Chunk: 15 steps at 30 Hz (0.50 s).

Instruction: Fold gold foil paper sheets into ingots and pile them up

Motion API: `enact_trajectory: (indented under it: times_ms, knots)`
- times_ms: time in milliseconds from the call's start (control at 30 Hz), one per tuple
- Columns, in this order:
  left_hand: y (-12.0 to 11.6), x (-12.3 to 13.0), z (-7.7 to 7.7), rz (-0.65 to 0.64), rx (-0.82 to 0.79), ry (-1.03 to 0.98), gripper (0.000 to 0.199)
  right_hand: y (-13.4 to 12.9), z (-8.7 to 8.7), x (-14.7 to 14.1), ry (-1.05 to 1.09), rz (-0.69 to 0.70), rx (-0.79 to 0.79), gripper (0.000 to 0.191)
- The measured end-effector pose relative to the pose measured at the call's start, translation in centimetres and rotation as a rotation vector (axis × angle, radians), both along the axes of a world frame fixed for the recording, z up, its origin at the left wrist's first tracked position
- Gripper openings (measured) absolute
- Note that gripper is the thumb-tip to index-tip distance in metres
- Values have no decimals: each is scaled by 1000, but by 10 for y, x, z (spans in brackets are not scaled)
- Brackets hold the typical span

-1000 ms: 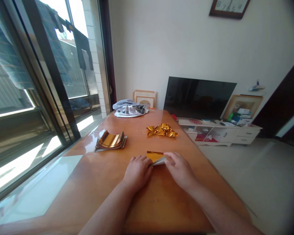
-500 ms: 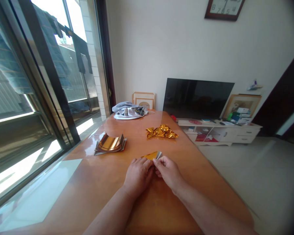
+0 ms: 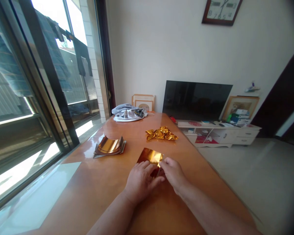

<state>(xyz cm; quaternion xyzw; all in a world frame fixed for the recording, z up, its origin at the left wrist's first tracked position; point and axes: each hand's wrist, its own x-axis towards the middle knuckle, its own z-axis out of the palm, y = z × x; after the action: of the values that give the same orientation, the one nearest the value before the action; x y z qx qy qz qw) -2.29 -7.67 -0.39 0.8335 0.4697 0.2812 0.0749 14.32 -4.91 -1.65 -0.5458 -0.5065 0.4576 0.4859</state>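
A sheet of gold foil [image 3: 149, 156] lies opened out in front of me, its shiny face up and its near part under my hands. My right hand [image 3: 173, 173] pinches its right edge between thumb and fingers. My left hand [image 3: 141, 179] covers the lower left part, fingers curled over the foil. Farther up the orange wooden table [image 3: 98, 186] sits a stack of foil sheets [image 3: 109, 146], its top sheet curling upward. A crumpled heap of gold foil [image 3: 161, 133] lies beyond my hands.
A grey-white cloth bundle [image 3: 128, 113] lies at the table's far end. A glass sliding door [image 3: 49, 98] runs along the left side. A dark television [image 3: 197, 100] stands on a low white cabinet [image 3: 217, 132] to the right, past the table edge.
The foil, a small folded piece before, is now spread into a wider sheet. My hands have moved slightly apart around it. The stack and the crumpled heap stay in place.
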Motion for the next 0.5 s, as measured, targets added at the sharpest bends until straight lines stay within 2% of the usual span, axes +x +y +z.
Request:
enact_trajectory:
  times_ms: [167,267,367,500]
  knots:
    - [8,-6,-8,124,-88,-160,43,3,5,19,-501,-103,291,17]
    - [14,-9,-11,109,-149,-270,44,-3,12,27,-834,-123,513,5]
    - [18,-10,-8,37,-212,-408,44,-11,14,30,-1091,-18,764,14]
    - [21,-9,-4,-2,-322,-643,51,-21,13,30,-1253,160,845,15]
